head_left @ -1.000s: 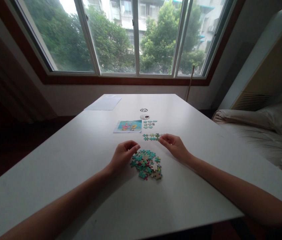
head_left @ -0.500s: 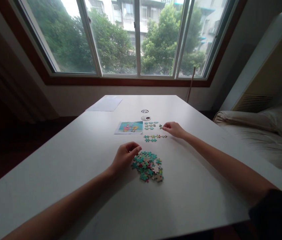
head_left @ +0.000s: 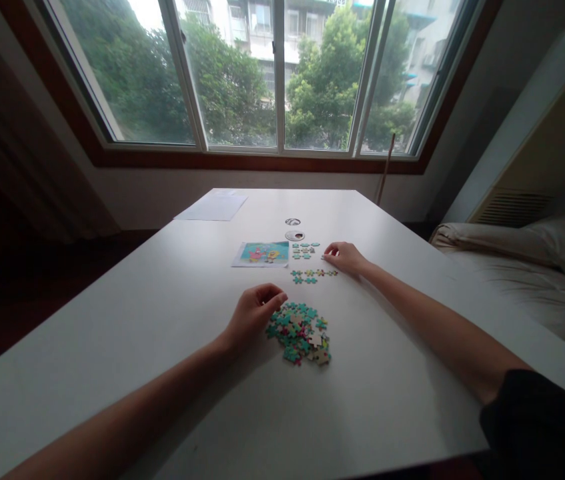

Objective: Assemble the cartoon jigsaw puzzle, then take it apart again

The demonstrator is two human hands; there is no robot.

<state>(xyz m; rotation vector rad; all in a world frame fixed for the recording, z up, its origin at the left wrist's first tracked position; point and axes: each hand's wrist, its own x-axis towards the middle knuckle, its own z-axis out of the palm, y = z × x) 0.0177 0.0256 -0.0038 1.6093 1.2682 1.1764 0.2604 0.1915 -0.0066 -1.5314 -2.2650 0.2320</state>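
Observation:
My left hand (head_left: 256, 310) rests on the table at the upper left edge of a loose pile of jigsaw puzzle pieces (head_left: 302, 333), mostly teal, some showing pale backs. Its fingers are curled with the thumb against them; whatever is between them is hidden. Farther off, my right hand (head_left: 346, 258) pinches a jigsaw puzzle piece (head_left: 323, 257), of which only a small pale edge shows. To its left lie small rows of teal pieces (head_left: 305, 251). A nearer group of pieces (head_left: 313, 275) includes a row with yellow and red.
A printed picture sheet (head_left: 262, 255) with cartoon figures lies left of the rows. Two round flat items (head_left: 294, 235) lie beyond them. White paper (head_left: 212, 206) sits at the far left of the white table (head_left: 127, 313). A sofa (head_left: 512, 247) stands at the right.
The puzzle piece at my right fingertips has turned or lowered and shows less than before. My left hand stays beside the pile. The whole view has shifted slightly.

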